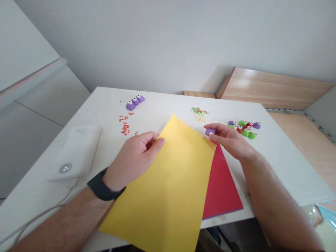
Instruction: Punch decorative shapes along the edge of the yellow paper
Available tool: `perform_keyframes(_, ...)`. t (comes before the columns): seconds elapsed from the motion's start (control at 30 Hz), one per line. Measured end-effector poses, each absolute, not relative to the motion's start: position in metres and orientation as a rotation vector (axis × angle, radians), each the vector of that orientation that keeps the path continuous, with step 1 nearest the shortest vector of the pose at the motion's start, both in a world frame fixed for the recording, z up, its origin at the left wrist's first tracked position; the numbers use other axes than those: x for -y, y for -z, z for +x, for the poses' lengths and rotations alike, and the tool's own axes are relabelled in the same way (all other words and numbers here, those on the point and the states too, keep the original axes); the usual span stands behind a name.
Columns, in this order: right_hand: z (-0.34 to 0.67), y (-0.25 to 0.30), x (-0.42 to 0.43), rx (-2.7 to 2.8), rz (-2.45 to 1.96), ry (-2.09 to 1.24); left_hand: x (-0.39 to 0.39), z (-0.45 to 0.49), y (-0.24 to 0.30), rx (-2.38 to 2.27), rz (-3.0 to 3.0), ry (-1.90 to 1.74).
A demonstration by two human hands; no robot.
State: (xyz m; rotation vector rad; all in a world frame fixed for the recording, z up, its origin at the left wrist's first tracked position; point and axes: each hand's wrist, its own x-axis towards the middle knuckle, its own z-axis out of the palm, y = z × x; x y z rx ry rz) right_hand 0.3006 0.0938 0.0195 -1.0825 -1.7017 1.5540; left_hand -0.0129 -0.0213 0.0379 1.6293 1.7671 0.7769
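Clenching yellow paper (pixel 162 189) in left grip (pixel 133 157), purple punch (pixel 210 132) in right grip (pixel 228 138), white table (pixel 275 164), pale wall (pixel 168 45) behind.

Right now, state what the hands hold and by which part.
Left hand: the yellow sheet, by its left edge. Right hand: a small purple piece, pinched between thumb and fingers.

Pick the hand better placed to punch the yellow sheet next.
Right, probably: the right hand holds a purple punch at the yellow sheet's notched edge; the left hand grips the sheet.

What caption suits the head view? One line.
Left hand holds yellow paper; right hand pinches purple craft punch on its notched edge.
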Motion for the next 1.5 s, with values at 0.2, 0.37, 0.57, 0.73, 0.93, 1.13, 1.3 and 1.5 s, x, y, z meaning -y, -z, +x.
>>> perform_keyframes(0.2, 0.3021, -0.0171, -0.0948, 1.672, -1.121, -1.548, 0.0210, -0.0122, -0.0378, -1.755, 1.618, -0.791)
perform_keyframes(0.37, 0.3028, -0.0169, -0.0955, 1.637, -1.103, -1.558, 0.0221, -0.0119, -0.0381, -1.737, 1.607, -0.805)
perform_keyframes(0.57, 0.3028, -0.0193, -0.0951, 1.672, -1.088, -1.612, 0.0217, -0.0133, -0.0364, -1.750, 1.615, -0.795)
perform_keyframes(0.73, 0.3026, -0.0191, -0.0949, 1.697, -1.110, -1.617, 0.0216, -0.0137, -0.0360, -1.755, 1.610, -0.795)
perform_keyframes(0.93, 0.3004, -0.0218, -0.0921, 1.709, -1.146, -1.640, 0.0213, -0.0135, -0.0365, -1.756, 1.613, -0.809)
perform_keyframes(1.13, 0.3033, -0.0192, -0.0943, 1.737, -1.121, -1.568, 0.0212, -0.0124, -0.0373, -1.761, 1.600, -0.812)
perform_keyframes(1.3, 0.3036, -0.0197, -0.0942, 1.748, -1.132, -1.587, 0.0219, -0.0132, -0.0375, -1.749, 1.614, -0.808)
perform_keyframes(1.5, 0.3034, -0.0222, -0.0933, 1.751, -1.123, -1.566, 0.0212, -0.0133, -0.0368, -1.763, 1.615, -0.804)
